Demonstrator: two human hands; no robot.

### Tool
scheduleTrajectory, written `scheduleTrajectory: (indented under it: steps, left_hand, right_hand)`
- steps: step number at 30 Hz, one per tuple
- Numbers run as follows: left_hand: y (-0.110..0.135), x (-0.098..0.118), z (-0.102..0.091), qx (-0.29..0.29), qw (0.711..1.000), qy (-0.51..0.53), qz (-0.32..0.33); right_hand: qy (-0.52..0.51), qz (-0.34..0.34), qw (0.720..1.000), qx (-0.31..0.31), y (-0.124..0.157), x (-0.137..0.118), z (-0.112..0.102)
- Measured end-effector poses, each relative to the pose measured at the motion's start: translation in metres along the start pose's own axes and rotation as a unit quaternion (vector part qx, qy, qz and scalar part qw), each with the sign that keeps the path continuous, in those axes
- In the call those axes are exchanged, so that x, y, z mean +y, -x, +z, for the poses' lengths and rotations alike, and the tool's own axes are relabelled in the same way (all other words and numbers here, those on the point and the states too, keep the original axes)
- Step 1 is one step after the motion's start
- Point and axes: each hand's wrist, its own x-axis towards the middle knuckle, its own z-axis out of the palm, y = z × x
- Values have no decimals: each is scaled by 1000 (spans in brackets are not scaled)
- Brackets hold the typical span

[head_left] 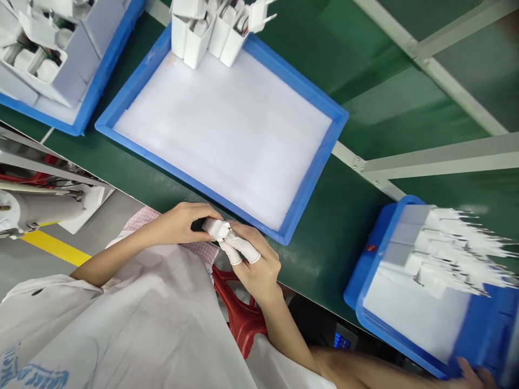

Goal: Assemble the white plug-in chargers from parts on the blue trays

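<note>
Just in front of the blue-rimmed tray, both my hands meet on a small white plug adapter (217,229). My left hand (184,222) pinches its left side between thumb and fingertips. My right hand (259,265), with white covers on two fingers, grips the other side; those fingers partly hide the adapter. The near wall of the tray (186,185) lies just beyond my hands. At the tray's far left corner stand several white open-topped housings (198,40), with bulging parts inside and a two-pin plug piece on one.
At upper left, a blue tray (103,65) holds larger-looking white housings. On the right, a blue bin (379,281) carries rows of white plug pieces (450,243), pins outward. Another person's hand (472,375) touches that bin. A red stool (239,313) stands below the green bench (316,259).
</note>
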Motion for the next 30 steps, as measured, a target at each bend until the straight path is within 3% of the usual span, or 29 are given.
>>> scheduleTrajectory:
  steps: [5,9,12,14,19,22,25,30]
  left_hand:
    - [-1,-3,2,18,1000,8,6]
    - [-3,0,-2,3,1000,-11,-6]
    - [-8,8,-11,-96,990,42,-91]
    - [-12,14,-15,-143,968,127,-161]
    - [-18,18,-4,-144,902,301,-274]
    - [-16,15,5,-110,887,341,-293]
    - [-13,15,8,-99,885,348,-292]
    - [-13,19,9,-98,890,338,-289]
  right_hand:
    - [5,4,1000,-7,4,3,-1]
    - [82,-2,996,-35,7,3,-8]
    - [119,12,990,-68,8,3,-11]
    - [100,25,992,-73,9,2,-9]
    - [-48,102,994,-8,13,0,1]
    - [-177,209,962,12,18,-2,7]
    - [-283,315,905,49,21,-1,13]
    - [-434,406,801,76,23,1,18]
